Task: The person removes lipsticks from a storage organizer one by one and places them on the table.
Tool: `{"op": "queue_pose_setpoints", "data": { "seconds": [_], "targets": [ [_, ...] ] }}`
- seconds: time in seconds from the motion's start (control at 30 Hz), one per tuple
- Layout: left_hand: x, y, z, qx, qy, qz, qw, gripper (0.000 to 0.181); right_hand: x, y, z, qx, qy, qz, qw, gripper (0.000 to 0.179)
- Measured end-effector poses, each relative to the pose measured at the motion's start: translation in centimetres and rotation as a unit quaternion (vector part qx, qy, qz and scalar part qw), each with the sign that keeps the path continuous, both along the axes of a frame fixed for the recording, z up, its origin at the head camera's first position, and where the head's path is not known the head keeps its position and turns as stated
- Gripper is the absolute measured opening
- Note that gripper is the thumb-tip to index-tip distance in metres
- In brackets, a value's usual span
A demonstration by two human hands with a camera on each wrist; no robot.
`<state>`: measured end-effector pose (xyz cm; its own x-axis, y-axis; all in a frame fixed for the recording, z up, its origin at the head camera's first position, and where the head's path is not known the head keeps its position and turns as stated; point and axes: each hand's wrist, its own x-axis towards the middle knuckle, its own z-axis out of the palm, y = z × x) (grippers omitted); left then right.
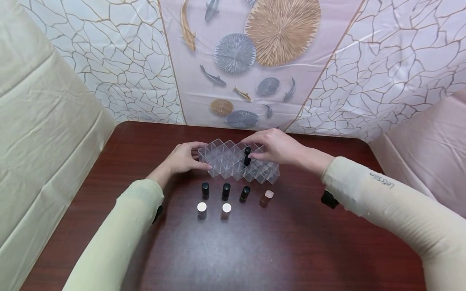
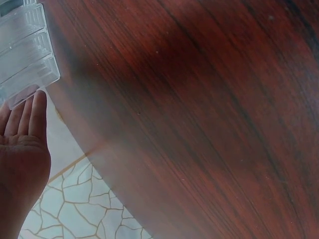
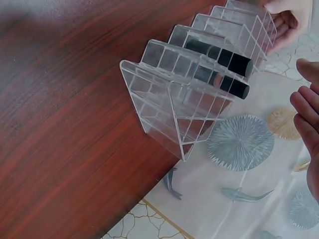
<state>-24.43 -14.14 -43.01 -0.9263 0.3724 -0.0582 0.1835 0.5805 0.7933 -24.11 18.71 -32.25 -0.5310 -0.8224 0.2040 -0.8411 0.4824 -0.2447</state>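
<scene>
A clear acrylic lipstick organizer (image 1: pixel 223 159) with diamond-shaped compartments sits toward the back of the table. My left hand (image 1: pixel 185 159) grips its left end, thumb at the front and fingers behind; straight fingers of the left hand (image 2: pixel 22 119) show against its wall in the left wrist view. Two black-capped lipstick tubes stand in adjoining compartments, an upper tube (image 3: pixel 237 63) and a lower tube (image 3: pixel 234 87). Over the right half of the organizer hovers my right hand (image 1: pixel 278 147), thumb and fingers spread around the tubes. In the right wrist view, the right hand (image 3: pixel 309 114) is apart from them.
In front of the organizer, several lipsticks stand on the dark wood table (image 1: pixel 327 246): black-capped ones (image 1: pixel 226 191), a pinkish one (image 1: pixel 266 198) and two with pale tops, including a white-topped one (image 1: pixel 202 210). A patterned cloth backdrop (image 1: pixel 233 89) rises behind the table.
</scene>
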Motion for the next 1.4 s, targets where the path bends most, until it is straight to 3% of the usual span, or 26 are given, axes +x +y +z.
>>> {"op": "queue_pose_setpoints", "data": {
  "seconds": [0.47,1.07,1.4],
  "targets": [
    [-0.1,0.0,-0.2,0.004,0.007,-0.001,1.0,0.087,-1.1,0.1,-0.3,0.01,-0.016,-0.032,0.9993,0.046],
    [-0.4,0.0,-0.5,-0.001,0.008,0.002,1.0,0.087,-2.4,0.0,-2.6,0.009,-0.052,-0.057,0.997,0.049],
    [-0.3,0.0,-0.5,-0.005,0.009,0.005,0.9999,0.088,-2.8,0.5,-4.3,-0.028,-0.115,-0.103,0.9876,0.051]
  ]
}}
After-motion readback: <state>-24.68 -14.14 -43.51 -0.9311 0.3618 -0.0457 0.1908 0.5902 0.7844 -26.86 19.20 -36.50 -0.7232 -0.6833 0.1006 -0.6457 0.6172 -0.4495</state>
